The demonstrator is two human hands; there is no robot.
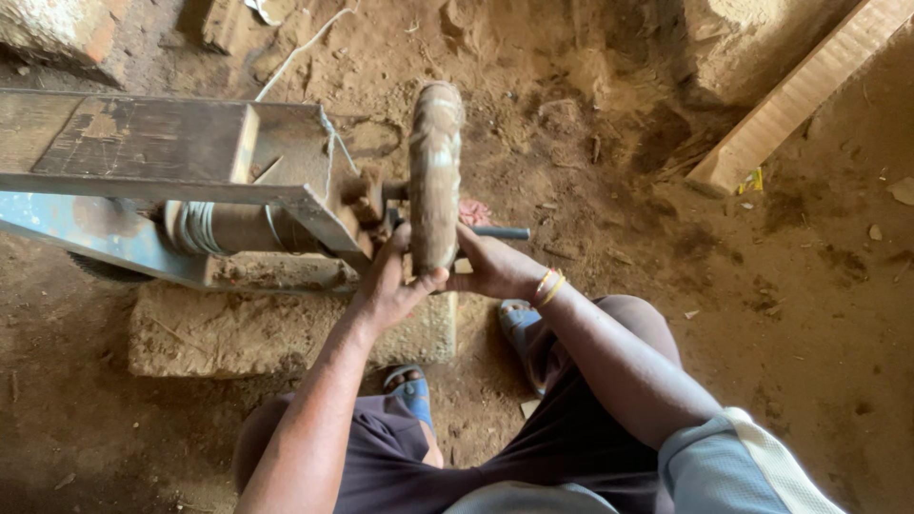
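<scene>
A worn, dirt-brown grinding wheel (435, 171) stands on edge on a short axle at the end of a metal frame (190, 186). My left hand (388, 286) presses against the wheel's lower left side, thumb up under its rim. My right hand (495, 266), with a yellow bangle at the wrist, holds the wheel's lower right side. A dark metal rod (500, 232) sticks out to the right just above that hand. What lies between my palms and the wheel is hidden.
The frame has a wooden block (143, 138) on top, a cord-wrapped cylinder (224, 228) below, and rests on a stone slab (238, 333). A wooden plank (800, 90) lies at the upper right. Earthen floor all around; my sandalled feet (519, 324) are beneath the wheel.
</scene>
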